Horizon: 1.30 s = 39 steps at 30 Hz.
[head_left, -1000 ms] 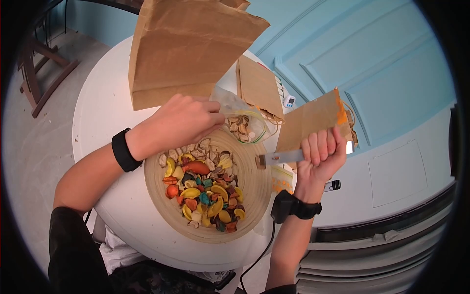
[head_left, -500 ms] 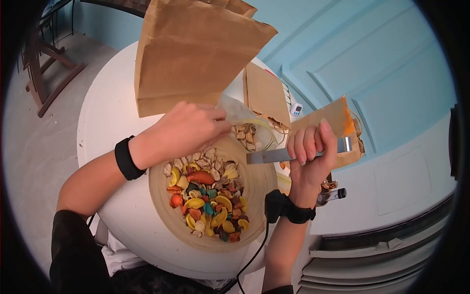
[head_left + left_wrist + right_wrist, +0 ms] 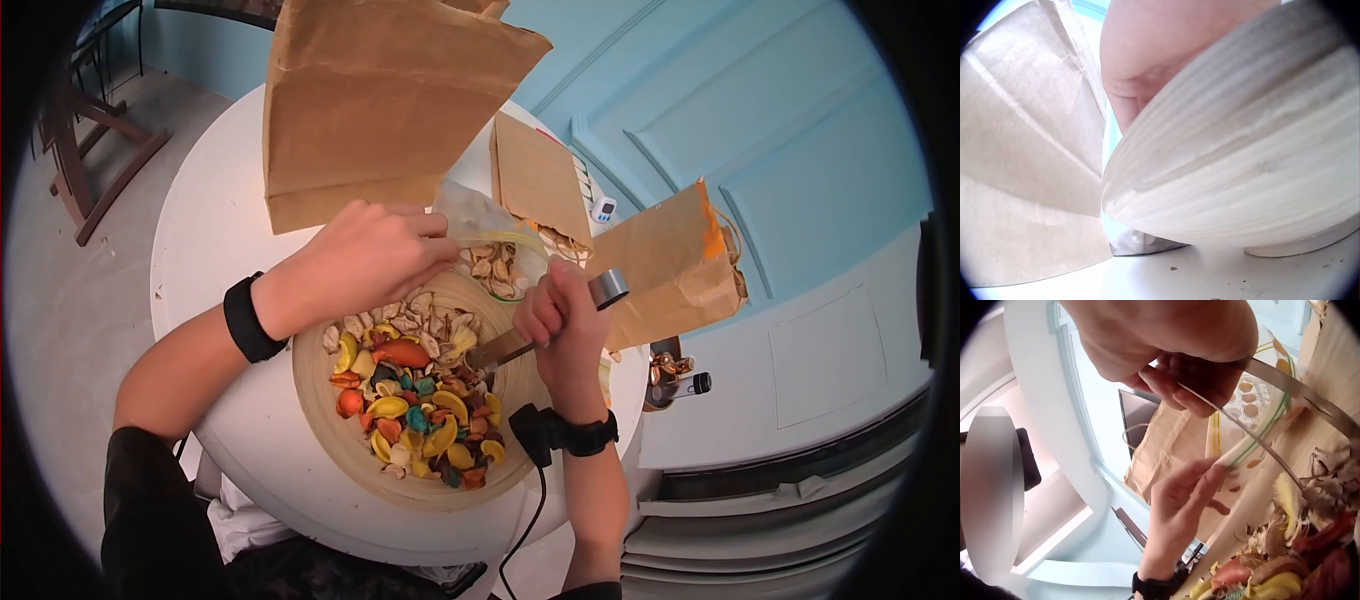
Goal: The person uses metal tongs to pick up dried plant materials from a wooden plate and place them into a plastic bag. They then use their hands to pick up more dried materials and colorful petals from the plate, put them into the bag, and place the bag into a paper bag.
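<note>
A pair of metal tongs (image 3: 505, 347) is gripped in my right hand (image 3: 566, 325), its tips down at the dried pieces on the right side of a wide wooden bowl (image 3: 330, 425). Colourful potpourri (image 3: 425, 400) in yellow, orange, teal and pale beige fills the bowl's middle. At the bowl's far rim, my left hand (image 3: 365, 250) pinches the edge of a clear zip bag (image 3: 1260, 434) between thumb and fingers. Pale dried pieces (image 3: 495, 268) lie inside that bag, whose mouth faces the bowl. The left wrist view is mostly the bowl's outer wall (image 3: 1241, 150).
A tall brown paper bag (image 3: 370, 120) stands behind the bowl. Farther right are a flat paper bag (image 3: 540, 180), a paper bag with an orange patch (image 3: 665, 265) and a small white timer (image 3: 603, 209). A dark container (image 3: 665, 375) sits right of the table.
My right hand has carried the tongs left and down, from beside the bowl's right rim to the potpourri. My left hand keeps its pinch on the bag with little movement.
</note>
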{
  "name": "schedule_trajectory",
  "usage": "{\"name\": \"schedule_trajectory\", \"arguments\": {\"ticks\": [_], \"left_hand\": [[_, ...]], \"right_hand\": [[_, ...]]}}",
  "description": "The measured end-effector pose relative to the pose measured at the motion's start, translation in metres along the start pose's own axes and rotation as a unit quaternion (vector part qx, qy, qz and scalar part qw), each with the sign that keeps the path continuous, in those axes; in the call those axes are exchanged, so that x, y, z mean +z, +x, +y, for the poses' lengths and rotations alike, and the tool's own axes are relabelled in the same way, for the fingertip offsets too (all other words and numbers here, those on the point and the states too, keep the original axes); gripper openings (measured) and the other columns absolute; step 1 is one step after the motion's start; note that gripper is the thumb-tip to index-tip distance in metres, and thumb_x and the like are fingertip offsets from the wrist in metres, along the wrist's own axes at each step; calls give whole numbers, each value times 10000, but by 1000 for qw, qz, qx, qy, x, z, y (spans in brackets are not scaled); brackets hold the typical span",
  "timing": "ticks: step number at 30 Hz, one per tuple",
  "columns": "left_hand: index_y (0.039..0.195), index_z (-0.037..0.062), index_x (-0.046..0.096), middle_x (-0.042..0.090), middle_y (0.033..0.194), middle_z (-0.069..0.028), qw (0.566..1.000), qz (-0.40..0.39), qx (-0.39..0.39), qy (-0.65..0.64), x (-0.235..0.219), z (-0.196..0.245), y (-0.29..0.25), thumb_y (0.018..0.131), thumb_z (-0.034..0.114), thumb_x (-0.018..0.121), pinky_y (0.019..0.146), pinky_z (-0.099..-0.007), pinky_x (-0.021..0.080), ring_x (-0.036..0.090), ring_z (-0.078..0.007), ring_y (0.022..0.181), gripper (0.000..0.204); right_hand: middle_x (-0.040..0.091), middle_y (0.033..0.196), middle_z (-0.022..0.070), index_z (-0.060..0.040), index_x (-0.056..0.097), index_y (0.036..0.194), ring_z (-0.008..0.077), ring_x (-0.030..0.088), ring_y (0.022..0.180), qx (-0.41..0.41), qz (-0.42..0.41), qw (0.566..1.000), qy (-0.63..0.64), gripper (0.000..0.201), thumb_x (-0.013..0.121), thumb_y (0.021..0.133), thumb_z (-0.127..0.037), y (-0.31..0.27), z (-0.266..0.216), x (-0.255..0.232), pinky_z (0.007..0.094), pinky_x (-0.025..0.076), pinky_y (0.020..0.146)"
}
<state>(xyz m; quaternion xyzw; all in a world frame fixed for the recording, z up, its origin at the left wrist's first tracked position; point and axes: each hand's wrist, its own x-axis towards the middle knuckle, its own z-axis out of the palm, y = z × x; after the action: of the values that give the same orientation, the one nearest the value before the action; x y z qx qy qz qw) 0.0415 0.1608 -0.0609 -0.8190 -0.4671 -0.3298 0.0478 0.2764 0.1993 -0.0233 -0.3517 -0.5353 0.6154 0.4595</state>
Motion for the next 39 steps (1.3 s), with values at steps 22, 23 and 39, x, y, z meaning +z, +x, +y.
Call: {"name": "schedule_trajectory", "arguments": {"ticks": [22, 23, 39], "left_hand": [[1009, 100, 712, 656, 925, -45, 1000, 18, 19, -11, 1, -3, -2, 945, 200, 683, 688, -395, 546, 670, -254, 908, 122], [1016, 100, 714, 656, 931, -44, 1000, 14, 17, -8, 1, -3, -2, 939, 198, 686, 688, -393, 547, 670, -252, 911, 128], [1080, 106, 726, 641, 940, -40, 1000, -3, 17, -2, 0, -3, -3, 929, 208, 695, 684, -402, 543, 664, -250, 929, 185]], "right_hand": [[302, 481, -44, -186, 310, 629, 91, 245, 381, -95, -36, 990, 101, 467, 478, 1062, -236, 8, -45, -13, 281, 224, 382], [303, 480, -45, -187, 309, 627, 89, 248, 380, -103, -40, 988, 105, 469, 478, 1062, -237, 9, -49, -13, 279, 225, 380], [342, 491, -34, -149, 321, 652, 95, 289, 379, -37, -304, 946, 105, 418, 414, 1054, -218, -31, -61, 14, 292, 257, 369]]}}
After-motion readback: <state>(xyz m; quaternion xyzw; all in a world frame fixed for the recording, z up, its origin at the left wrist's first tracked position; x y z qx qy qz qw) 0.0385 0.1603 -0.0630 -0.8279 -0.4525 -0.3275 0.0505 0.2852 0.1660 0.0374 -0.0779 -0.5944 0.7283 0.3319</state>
